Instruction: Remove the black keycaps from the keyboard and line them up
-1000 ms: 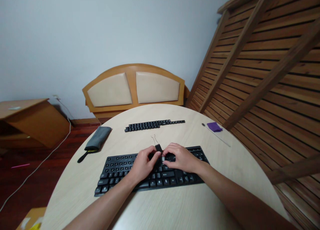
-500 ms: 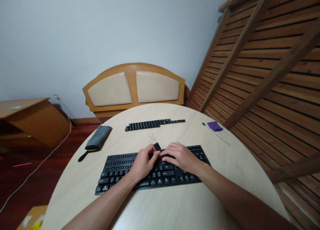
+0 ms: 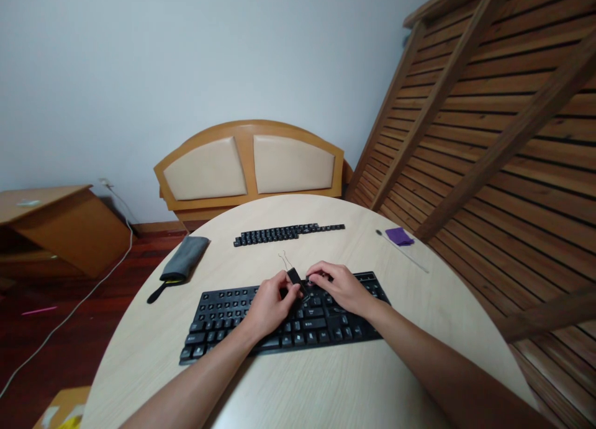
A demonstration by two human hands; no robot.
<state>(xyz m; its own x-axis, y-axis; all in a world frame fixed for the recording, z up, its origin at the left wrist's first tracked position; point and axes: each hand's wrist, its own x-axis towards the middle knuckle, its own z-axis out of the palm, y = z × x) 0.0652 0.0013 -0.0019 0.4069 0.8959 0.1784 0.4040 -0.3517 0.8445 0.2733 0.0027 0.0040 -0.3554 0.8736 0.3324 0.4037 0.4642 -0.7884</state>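
A black keyboard lies across the near half of the round table, with bare sockets where keycaps are off at its upper left. My left hand is closed on a black keycap puller over the keyboard's middle. Two thin wire prongs stick out of the puller's far end. Its near end points down toward the keys. Just to the right, my right hand has thumb and fingers pinched at the keyboard's top edge. A small dark piece, seemingly a keycap, shows at those fingertips, mostly hidden.
Loose keycaps stand in rows beyond the keyboard. A grey pouch with a black strap lies at the table's left. At the right are a purple cloth and a thin brush. The table has a rounded edge.
My right hand has drawn away from the puller, slightly up and to the right, with its fingers curling into a pinch. My left hand still holds the keycap puller in nearly the same place.
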